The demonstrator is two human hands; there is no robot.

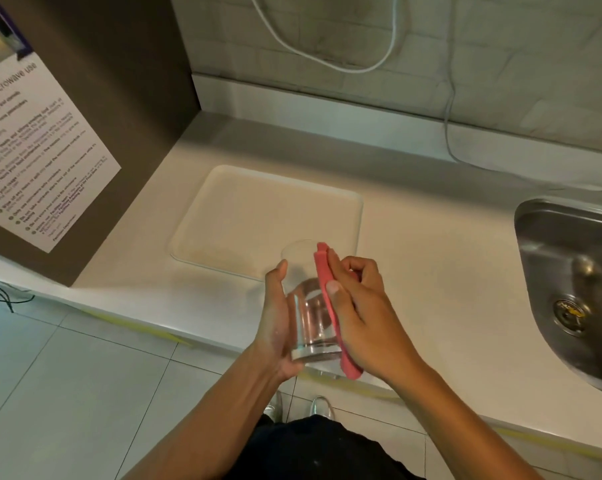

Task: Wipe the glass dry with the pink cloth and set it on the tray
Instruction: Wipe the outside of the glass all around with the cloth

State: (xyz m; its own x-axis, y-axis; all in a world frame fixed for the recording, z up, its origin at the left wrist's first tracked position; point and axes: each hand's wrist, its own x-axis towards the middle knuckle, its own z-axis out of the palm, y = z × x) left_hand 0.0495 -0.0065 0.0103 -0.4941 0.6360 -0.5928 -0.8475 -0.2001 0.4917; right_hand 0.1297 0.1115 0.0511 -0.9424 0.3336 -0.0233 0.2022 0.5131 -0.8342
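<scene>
A clear drinking glass (306,306) is held in the air above the counter's front edge, its mouth pointing away from me. My left hand (275,323) grips its left side and base. My right hand (361,317) presses a folded pink cloth (327,299) flat against the glass's right side, thumb on the cloth. Just beyond the glass, a pale cream tray (223,216) lies flat on the counter with nothing on it.
A steel sink (569,278) with a drain sits at the right. A brown cabinet side with a printed microwave notice (36,143) stands at the left. A white cable (448,133) hangs along the tiled back wall. Tiled floor lies below the counter edge.
</scene>
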